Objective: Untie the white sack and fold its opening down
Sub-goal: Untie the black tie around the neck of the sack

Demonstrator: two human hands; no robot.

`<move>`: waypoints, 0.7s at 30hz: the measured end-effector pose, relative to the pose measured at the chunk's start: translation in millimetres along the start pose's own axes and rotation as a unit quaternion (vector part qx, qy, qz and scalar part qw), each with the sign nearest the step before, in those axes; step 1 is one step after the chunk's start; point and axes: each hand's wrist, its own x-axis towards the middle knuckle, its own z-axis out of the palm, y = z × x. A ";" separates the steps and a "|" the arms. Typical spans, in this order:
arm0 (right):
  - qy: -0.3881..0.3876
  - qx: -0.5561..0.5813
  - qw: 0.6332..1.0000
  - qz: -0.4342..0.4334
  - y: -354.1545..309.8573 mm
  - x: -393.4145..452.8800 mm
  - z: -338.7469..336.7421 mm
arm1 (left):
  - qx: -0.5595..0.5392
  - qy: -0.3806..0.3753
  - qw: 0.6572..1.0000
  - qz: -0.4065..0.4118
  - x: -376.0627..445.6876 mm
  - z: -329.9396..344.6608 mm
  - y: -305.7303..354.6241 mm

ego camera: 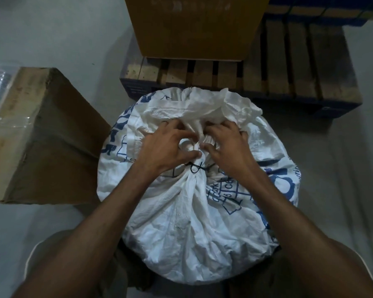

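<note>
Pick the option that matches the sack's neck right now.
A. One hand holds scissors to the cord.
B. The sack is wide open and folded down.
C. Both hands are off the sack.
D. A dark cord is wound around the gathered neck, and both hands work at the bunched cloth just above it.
D: a dark cord cinches the white sack, while the left hand and right hand grip the bunched cloth above it.

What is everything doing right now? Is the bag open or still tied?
white sack: upright, full, neck still bunched and tied
black tie: still wound round the neck
left hand: gripping the bunched top
right hand: gripping the bunched top
box on pallet: closed
box on floor: closed, taped
</note>
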 end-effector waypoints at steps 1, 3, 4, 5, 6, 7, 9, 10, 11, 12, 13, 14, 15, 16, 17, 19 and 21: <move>0.032 -0.034 0.999 -0.009 -4.3 -6.2 2.5 | -0.004 -0.004 1.000 -0.011 0.7 1.4 -1.5; 0.113 -0.079 0.990 -0.043 -10.5 -17.7 5.7 | -0.011 -0.010 0.999 -0.029 2.2 3.2 -5.0; 0.141 -0.076 0.985 -0.063 -10.1 -21.9 6.1 | -0.014 -0.011 0.999 -0.035 2.9 3.7 -6.5; 0.138 -0.037 0.986 -0.081 -6.9 -25.2 5.7 | -0.019 -0.011 0.999 -0.039 3.3 4.3 -7.5; 0.113 0.015 0.989 -0.096 -4.3 -26.3 4.2 | -0.022 -0.009 0.999 -0.040 3.8 4.0 -8.6; 0.067 0.058 0.990 -0.112 0.0 -26.9 3.5 | -0.026 -0.008 0.999 -0.039 4.6 3.9 -8.8; -0.005 0.073 0.988 -0.137 7.6 -24.8 4.1 | -0.034 -0.011 0.999 -0.038 6.3 3.0 -8.4; -0.022 0.073 0.987 -0.144 11.0 -23.2 5.6 | -0.037 -0.013 0.999 -0.037 7.0 2.7 -8.5; -0.032 0.076 0.986 -0.146 14.0 -21.4 6.2 | -0.040 -0.014 0.998 -0.036 7.6 2.6 -9.0; -0.033 0.076 0.985 -0.150 16.0 -19.3 6.4 | -0.043 -0.013 0.998 -0.034 8.0 2.5 -9.8; -0.033 0.072 0.985 -0.155 17.2 -17.8 5.7 | -0.045 -0.012 0.998 -0.033 8.3 2.6 -11.0; -0.033 0.067 0.984 -0.159 16.5 -17.4 4.5 | -0.046 -0.013 0.998 -0.032 8.5 2.8 -12.1; -0.036 0.062 0.984 -0.164 15.3 -17.5 3.3 | -0.046 -0.015 0.998 -0.031 8.6 2.7 -13.1; -0.035 0.058 0.983 -0.171 14.0 -17.6 2.6 | -0.050 -0.016 0.998 -0.031 8.5 2.5 -13.9; -0.034 0.054 0.982 -0.177 12.4 -18.0 1.9 | -0.057 -0.019 0.998 -0.032 8.6 2.4 -14.9; -0.038 0.047 0.981 -0.184 8.9 -17.8 1.6 | -0.079 -0.023 0.996 -0.031 9.4 2.0 -17.9; -0.054 0.042 0.981 -0.182 6.7 -16.6 2.7 | -0.100 -0.032 0.994 -0.030 10.1 2.8 -22.3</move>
